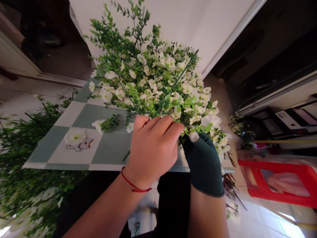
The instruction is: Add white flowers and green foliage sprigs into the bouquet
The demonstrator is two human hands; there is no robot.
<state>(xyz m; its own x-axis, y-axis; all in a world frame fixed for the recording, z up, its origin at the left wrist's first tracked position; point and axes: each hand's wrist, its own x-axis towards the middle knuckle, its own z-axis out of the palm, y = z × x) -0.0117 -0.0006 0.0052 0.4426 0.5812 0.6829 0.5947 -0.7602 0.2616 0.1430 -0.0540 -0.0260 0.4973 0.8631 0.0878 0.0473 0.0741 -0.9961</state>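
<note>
My left hand (156,148), bare with a red string at the wrist, is closed around a dark green flower stem (179,77). The stem slants up to the right, and its lower end pokes out below the fist. Close beside it, my right hand (204,158) wears a dark green glove with bare fingertips. Its thumb and fingers pinch a small leafy sprig (184,130); the exact grip is partly hidden. Behind both hands lies a large heap of white flowers with green leaves (153,74), artificial in look.
The checkered table (109,150) holds a loose white blossom (75,137) and a short flower sprig (106,124). More greenery (22,148) is piled on the left. A red plastic stool (255,180) stands right; a white panel (183,19) rises behind the flowers.
</note>
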